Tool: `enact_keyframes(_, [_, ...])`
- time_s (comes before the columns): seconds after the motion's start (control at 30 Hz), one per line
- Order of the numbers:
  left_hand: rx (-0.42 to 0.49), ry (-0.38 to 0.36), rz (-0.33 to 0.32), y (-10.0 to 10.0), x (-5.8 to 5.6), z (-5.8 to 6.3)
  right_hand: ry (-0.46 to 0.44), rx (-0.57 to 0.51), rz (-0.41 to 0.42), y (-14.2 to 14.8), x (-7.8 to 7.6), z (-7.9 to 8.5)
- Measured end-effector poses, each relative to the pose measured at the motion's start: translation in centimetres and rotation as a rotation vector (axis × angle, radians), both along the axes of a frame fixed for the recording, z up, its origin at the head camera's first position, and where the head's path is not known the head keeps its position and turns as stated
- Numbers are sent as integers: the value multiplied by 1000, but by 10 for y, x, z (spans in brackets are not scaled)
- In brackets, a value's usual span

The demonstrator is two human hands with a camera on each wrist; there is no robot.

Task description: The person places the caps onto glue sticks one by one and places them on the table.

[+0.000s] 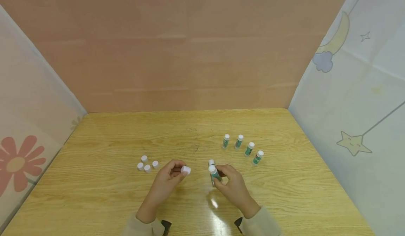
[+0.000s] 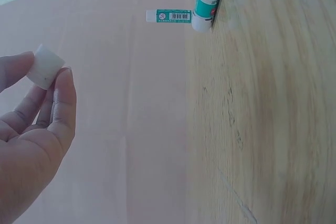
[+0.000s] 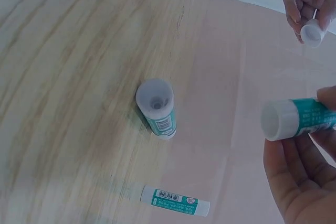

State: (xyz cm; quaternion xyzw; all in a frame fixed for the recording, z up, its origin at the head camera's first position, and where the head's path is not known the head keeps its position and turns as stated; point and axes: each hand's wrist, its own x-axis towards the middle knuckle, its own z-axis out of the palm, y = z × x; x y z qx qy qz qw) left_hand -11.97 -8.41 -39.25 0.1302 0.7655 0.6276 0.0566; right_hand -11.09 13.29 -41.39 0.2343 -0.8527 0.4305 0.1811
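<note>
My left hand (image 1: pixel 165 182) pinches a small white cap (image 1: pixel 186 170) between thumb and fingers, above the table. In the right wrist view, the hollow mouth of that cap (image 3: pixel 313 33) shows. My right hand (image 1: pixel 235 186) grips a glue stick (image 1: pixel 213 171) with a green label, raised and tilted. The end of this glue stick (image 3: pixel 281 120) is a white hollow rim facing the left hand. Just below the right hand, another glue stick (image 3: pixel 157 109) lies on the wooden table, partly hidden by the held one in the head view.
Several white caps (image 1: pixel 147 168) stand grouped left of my left hand. Several glue sticks (image 1: pixel 249 149) stand upright in a slanting row to the right. The wooden table (image 1: pixel 110 134) ends at a plain back wall (image 1: pixel 190 64), with patterned sheets (image 1: pixel 357 99) at both sides.
</note>
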Motion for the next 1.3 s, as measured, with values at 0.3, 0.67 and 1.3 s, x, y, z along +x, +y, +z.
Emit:
enact_keyframes(0.3, [0,30,-39,2,0,-1,23,9,15,-2,0,-2])
enact_keyframes(0.67, [6,50,-54,6,0,-2,26,7,47,-3,1,-2])
enact_keyframes(1.3, [12,55,-102,10,1,-3,77,40,87,-5,1,-3])
